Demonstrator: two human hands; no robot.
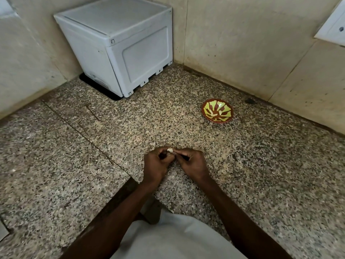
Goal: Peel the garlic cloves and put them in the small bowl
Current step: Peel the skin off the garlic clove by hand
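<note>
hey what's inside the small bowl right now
The small bowl shows pale pieces lying on its red and green pattern, likely peeled cloves, though the count is unclear. Nothing covers it. Both hands hold another garlic clove nearer the person.

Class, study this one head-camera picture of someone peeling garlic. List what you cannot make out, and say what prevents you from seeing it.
- Garlic clove, head view: too small, and mostly covered by the fingers of the left hand and right hand; how much skin remains is unclear.
- Small bowl: its busy pattern hides whether any cloves lie inside.
- White box: closed, so its contents are hidden.
- White wall plate: cut off by the right edge.
</note>
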